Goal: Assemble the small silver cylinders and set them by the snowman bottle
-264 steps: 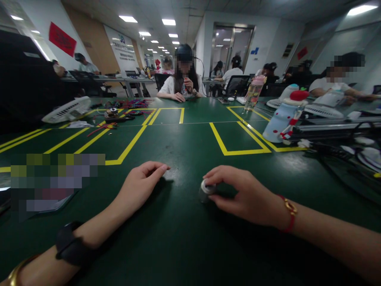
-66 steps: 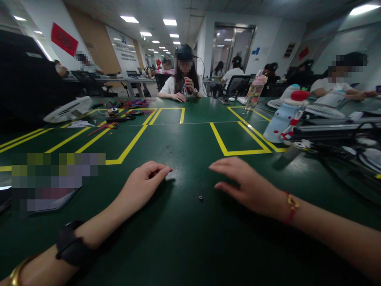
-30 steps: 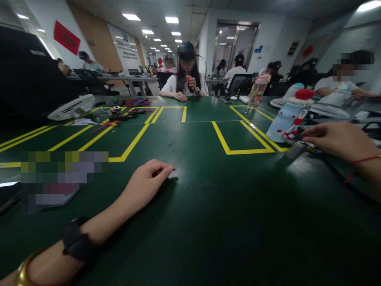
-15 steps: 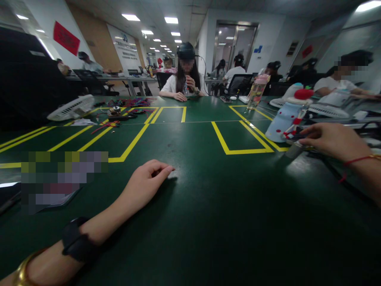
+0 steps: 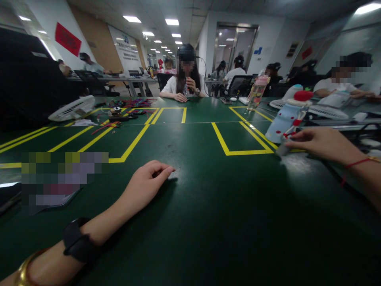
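Observation:
My left hand (image 5: 150, 178) rests on the green table (image 5: 202, 222), fingers curled and the thumb closed against them, with nothing visible in it. On the right, my right hand (image 5: 323, 145) pinches a small grey block-like object (image 5: 282, 150) between thumb and fingertips. That object is blurred, low over the tabletop or touching it; I cannot tell which. Just behind my right fingertips stands a light blue bottle (image 5: 278, 125) with red dots, a red top and a red-and-white strap.
Yellow tape (image 5: 250, 152) marks areas on the table. Tangled wires (image 5: 139, 103) and a white fan (image 5: 73, 109) lie at the back left. A pink-lidded bottle (image 5: 256, 95) stands at the back right. A person (image 5: 181, 85) sits opposite. A blurred-out item (image 5: 62, 184) lies at left.
My right hand has moved a little to the left with the grey object, closer in front of the blue bottle. My left hand has stayed put.

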